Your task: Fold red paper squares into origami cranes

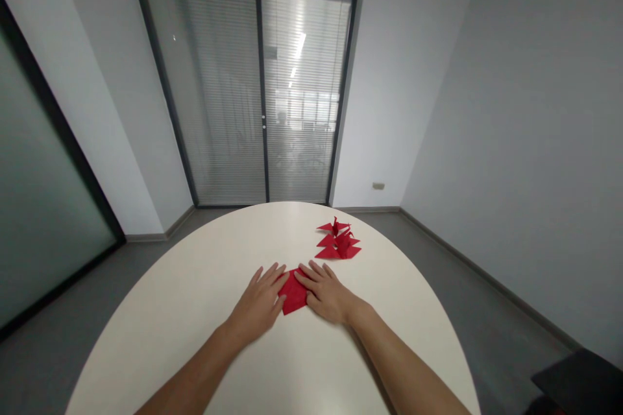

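Observation:
A piece of red paper (294,295) lies on the white table between my two hands. Its far and side edges are partly hidden under my fingers, so I cannot tell its full shape. My left hand (261,301) rests on the paper's left side with the fingers stretched out and spread. From the right, my right hand (328,292) lies over the other side, its fingers extended across the upper right edge. Just beyond my right hand stand several folded red paper cranes (341,243), grouped close together with wings spread.
The round white table (195,298) fills the lower middle, its curved edge dropping to a grey floor (438,253). Behind it is a framed glass partition with blinds (219,97). A dark flat object (584,379) shows at the lower right.

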The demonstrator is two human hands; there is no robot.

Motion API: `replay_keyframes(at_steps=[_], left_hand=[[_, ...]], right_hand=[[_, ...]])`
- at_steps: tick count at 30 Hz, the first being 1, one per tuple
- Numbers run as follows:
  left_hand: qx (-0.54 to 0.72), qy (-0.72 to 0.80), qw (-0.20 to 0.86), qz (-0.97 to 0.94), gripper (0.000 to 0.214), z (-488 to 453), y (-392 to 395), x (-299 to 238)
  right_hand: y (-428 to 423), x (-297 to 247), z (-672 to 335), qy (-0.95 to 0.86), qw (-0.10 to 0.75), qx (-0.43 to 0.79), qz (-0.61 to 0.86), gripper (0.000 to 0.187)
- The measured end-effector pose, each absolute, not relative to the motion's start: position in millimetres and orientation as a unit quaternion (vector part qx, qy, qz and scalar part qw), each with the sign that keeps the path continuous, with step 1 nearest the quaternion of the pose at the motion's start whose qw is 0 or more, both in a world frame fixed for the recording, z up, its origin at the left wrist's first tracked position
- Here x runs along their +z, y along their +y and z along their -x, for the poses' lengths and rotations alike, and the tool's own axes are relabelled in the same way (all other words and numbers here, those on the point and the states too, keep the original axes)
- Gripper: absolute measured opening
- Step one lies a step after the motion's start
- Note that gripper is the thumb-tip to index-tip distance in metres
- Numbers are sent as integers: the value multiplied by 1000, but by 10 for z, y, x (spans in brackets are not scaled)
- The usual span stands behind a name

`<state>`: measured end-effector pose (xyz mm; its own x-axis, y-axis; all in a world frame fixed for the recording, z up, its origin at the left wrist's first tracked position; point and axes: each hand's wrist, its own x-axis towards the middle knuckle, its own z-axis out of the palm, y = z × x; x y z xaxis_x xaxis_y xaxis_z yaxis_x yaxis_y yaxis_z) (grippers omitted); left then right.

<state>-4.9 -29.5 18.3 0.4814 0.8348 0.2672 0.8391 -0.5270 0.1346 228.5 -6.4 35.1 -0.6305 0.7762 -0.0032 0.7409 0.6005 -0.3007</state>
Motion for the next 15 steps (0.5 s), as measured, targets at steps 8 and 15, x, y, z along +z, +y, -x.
replay_keyframes(at_steps=[8, 15], left_hand=[[-121, -459, -68, 877, 47, 72, -328, 216], [-109, -483, -59, 867, 50, 55, -338, 202]], right_hand=[[-26, 370, -2320, -906, 155, 81, 386, 56], [-6, 374, -2325, -912, 176, 74, 362, 48]])
